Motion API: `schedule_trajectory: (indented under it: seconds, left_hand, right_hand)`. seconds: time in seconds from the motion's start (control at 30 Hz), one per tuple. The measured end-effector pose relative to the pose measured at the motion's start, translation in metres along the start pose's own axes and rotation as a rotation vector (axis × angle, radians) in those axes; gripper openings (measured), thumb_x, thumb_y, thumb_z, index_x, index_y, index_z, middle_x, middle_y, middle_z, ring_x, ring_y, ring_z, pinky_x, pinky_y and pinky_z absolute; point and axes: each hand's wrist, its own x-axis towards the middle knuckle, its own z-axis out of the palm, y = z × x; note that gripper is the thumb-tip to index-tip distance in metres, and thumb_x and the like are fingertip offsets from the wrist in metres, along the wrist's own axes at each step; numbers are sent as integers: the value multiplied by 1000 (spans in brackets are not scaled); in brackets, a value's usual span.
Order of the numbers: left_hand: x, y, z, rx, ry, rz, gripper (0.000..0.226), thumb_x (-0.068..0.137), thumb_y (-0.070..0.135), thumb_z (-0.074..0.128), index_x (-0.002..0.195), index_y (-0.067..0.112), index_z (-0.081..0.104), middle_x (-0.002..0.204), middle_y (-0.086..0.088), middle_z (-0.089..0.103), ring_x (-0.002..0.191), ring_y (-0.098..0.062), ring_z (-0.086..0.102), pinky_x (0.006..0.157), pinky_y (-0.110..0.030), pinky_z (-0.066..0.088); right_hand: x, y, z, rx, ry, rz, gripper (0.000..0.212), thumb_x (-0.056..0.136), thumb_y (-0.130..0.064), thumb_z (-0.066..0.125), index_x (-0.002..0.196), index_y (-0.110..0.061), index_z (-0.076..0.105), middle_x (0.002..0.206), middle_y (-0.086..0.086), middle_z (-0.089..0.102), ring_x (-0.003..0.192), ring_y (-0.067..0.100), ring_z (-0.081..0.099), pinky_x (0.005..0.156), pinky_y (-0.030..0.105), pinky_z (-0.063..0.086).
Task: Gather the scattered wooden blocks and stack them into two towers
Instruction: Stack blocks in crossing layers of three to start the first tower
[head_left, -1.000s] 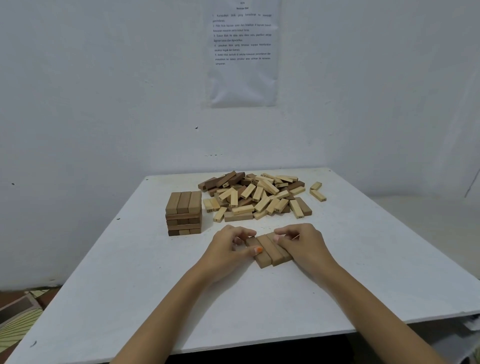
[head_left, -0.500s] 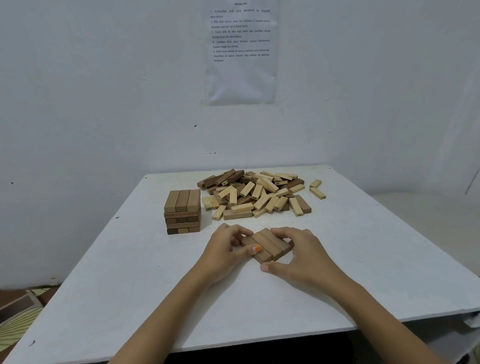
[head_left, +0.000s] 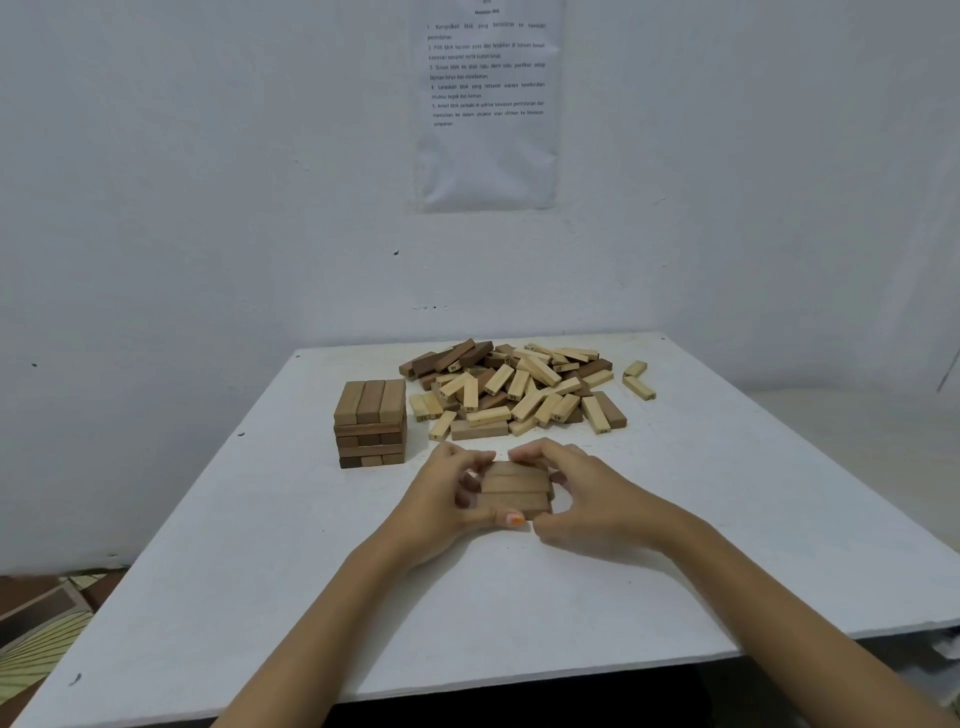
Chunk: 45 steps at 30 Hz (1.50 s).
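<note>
Three brown rectangular wooden blocks (head_left: 514, 491) lie side by side on the white tabletop (head_left: 727, 519), pinched at their ends between the curled left grip (head_left: 441, 501) and right grip (head_left: 597, 499).

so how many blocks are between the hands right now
3: dark blocks side by side in one flat row, gripped at the ends by the left hand and right hand, just in front of the pile. Fingers cover their ends.
</note>
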Motion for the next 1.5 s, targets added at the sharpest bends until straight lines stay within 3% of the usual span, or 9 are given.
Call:
schedule_trajectory:
  seconds: [0.13,0.23,0.37,0.5,0.67,1.1,1.3,1.43,1.5]
  left_hand:
    - [-4,1,0,90,1,-11,94,60,53,80,138,16,44,118,4,41,102,-7,46,82,-10,40]
    - [-8,1,-2,265,15,-12,111,54,79,67,141,16,40,126,5,41,118,-11,39,100,-23,34]
    - [-12,4,3,540,-93,-4,89,83,71,41,145,9,27,153,-3,23,145,-18,13,111,-25,8]
    - [-10,7,7,606,-243,-102,83,96,56,30,151,3,-3,159,-14,-12,146,-21,-16,114,-28,-14]
    - [-9,7,11,637,-294,-162,83,96,56,21,147,1,-15,155,-15,-23,143,-22,-24,113,-30,-17]
    - [-10,10,11,597,-332,-182,80,98,53,18,145,-1,-20,153,-15,-29,142,-19,-27,117,-30,-13]
    - [-15,12,-2,336,-314,-202,90,94,56,37,149,11,-18,156,-6,-25,144,-16,-22,118,-31,-7]
    - [-21,10,-14,13,-178,-169,99,82,52,65,151,35,-5,158,14,5,144,-1,5,113,-21,14]
    - [-19,7,-16,8,-128,-128,102,78,46,72,151,37,3,157,14,19,141,2,15,107,-16,19]
  right_hand:
    - [-6,7,6,60,25,-16,70,82,-19,62,140,-46,34,141,-13,31,130,5,36,96,21,44]
    - [-11,14,6,-119,87,-4,74,87,-39,59,150,-36,20,156,-15,14,145,9,10,114,32,20]
    - [-12,20,11,-496,48,34,80,96,-55,39,156,-18,1,163,-5,-8,148,10,-9,117,27,-4]
    - [-9,17,19,-635,0,28,77,100,-54,25,154,-10,-9,161,2,-16,147,10,-18,117,26,-14]
    - [-7,13,24,-653,-48,74,74,102,-48,20,152,-6,-14,161,7,-19,147,13,-20,121,32,-9]
    - [-3,6,24,-829,-112,138,77,100,-53,13,150,0,-14,160,16,-18,148,23,-18,121,43,-9]
    - [-9,19,6,-472,-141,62,86,95,-64,28,152,-18,-17,160,-6,-20,145,6,-21,118,28,-10]
    - [-13,28,-3,-123,-78,44,89,89,-58,54,153,-38,-4,160,-18,2,148,8,-2,122,39,9]
    - [-11,28,-6,-33,-50,10,87,86,-53,63,152,-41,8,157,-21,16,145,0,12,119,34,20]
